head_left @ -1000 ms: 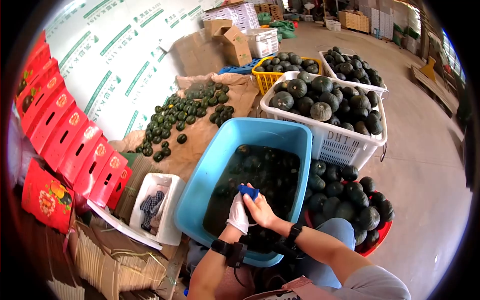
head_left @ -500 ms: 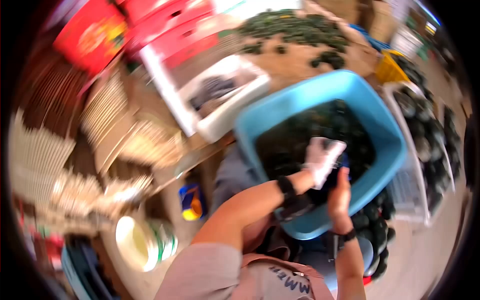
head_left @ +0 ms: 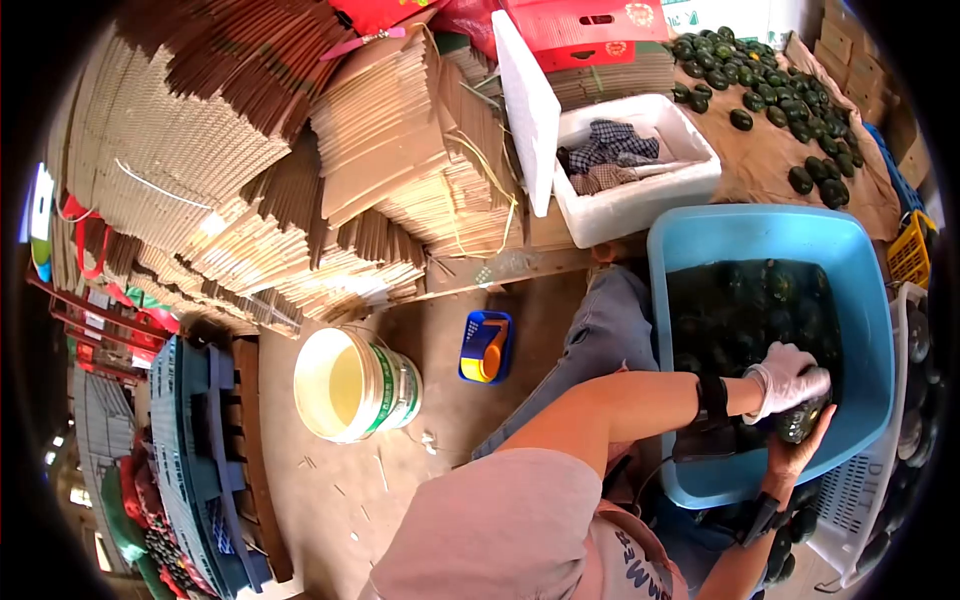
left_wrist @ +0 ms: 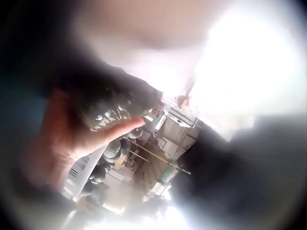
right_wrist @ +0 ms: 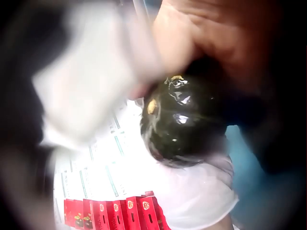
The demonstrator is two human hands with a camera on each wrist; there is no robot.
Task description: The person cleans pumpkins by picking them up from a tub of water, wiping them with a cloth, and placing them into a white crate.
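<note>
A wet, dark green pumpkin (head_left: 797, 422) is held between my two hands, above the water in the blue tub (head_left: 868, 300). My left hand (head_left: 785, 380), in a white glove, grips it from above in the head view. My bare right hand (head_left: 795, 455) holds the lower right side, its thumb (left_wrist: 120, 128) lying along the skin in the left wrist view. The pumpkin's glossy side (right_wrist: 184, 127) fills the middle of the right wrist view. A dark blue patch (right_wrist: 244, 111) shows beside it there, mostly hidden. More pumpkins (head_left: 745, 310) lie in the dark water.
A white foam box (head_left: 690, 185) with checked cloth stands behind the tub. Stacked flat cardboard (head_left: 390, 150), a white bucket (head_left: 340, 385) and a small blue basket (head_left: 487, 345) are left. A white crate (head_left: 850, 510) adjoins the tub's right. Small pumpkins (head_left: 740, 75) cover a brown sheet behind.
The head view has swung left and down. One second ago my hands met around a blue cloth-like piece; now they hold a pumpkin, which shows clearly between them.
</note>
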